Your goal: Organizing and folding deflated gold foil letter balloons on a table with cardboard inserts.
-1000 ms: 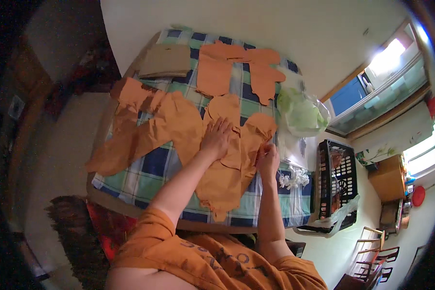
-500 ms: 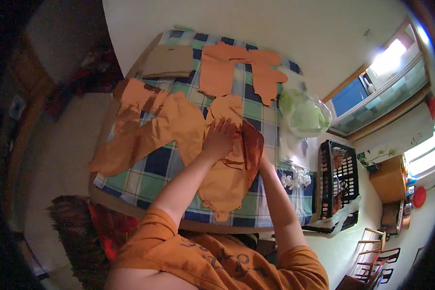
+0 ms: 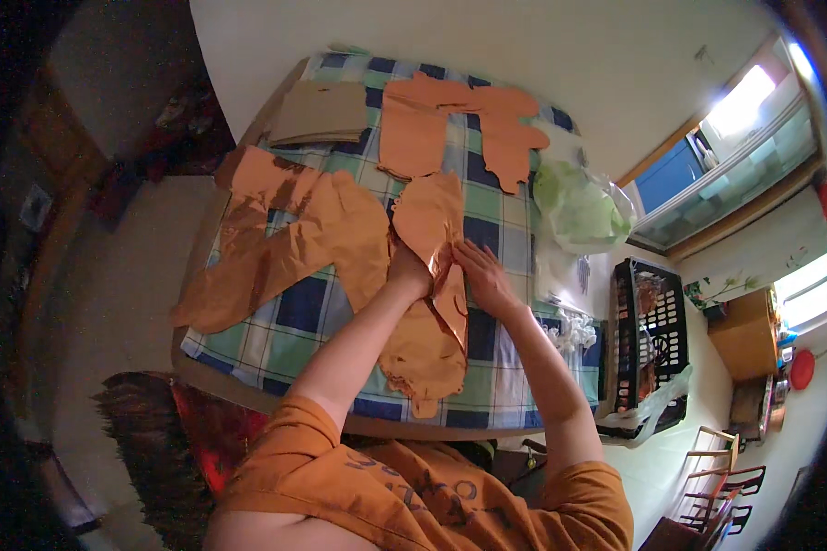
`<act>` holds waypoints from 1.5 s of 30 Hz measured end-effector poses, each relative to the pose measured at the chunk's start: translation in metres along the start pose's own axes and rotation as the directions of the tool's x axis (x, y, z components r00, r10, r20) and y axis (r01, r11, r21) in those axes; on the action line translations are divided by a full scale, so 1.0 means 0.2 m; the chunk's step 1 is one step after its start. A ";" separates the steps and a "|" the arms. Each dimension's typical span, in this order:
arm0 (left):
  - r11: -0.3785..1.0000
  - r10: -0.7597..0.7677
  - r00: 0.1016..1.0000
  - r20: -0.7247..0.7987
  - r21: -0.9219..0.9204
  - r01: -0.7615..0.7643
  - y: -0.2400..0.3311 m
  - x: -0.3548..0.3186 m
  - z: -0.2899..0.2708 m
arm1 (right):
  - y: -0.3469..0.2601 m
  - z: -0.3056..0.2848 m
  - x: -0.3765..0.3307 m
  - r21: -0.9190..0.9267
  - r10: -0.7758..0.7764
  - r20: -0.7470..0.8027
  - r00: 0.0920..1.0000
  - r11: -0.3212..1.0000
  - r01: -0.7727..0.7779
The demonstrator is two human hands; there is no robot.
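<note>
Left hand partly under folded orange sheet, fingers hidden, grip can't be told. Right hand open, fingers extended against sheet's right edge.

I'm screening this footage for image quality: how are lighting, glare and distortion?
In the head view, the upper-right window glares white, while the left side sinks into shadow; the handled copper-coloured foil sheet shows glossy highlights; fisheye distortion appears to bow the near edge of the plaid tablecloth.
</note>
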State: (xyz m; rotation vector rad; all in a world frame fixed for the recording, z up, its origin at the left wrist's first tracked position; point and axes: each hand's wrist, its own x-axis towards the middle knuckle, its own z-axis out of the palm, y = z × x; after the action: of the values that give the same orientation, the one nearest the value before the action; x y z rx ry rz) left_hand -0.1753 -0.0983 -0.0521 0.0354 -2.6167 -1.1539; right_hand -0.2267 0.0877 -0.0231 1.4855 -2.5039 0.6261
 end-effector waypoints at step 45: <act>0.864 0.228 0.973 0.027 0.456 -0.215 0.06 -0.21 -0.05 | -0.33 -0.24 -0.20 0.083 0.113 0.053 0.992 0.990 -0.117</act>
State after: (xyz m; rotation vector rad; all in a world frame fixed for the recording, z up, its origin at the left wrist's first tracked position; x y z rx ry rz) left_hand -0.1318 -0.0918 -0.0468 -0.1511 -2.7174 -0.4404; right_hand -0.1530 0.1120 0.0251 1.4079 -2.6460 0.7333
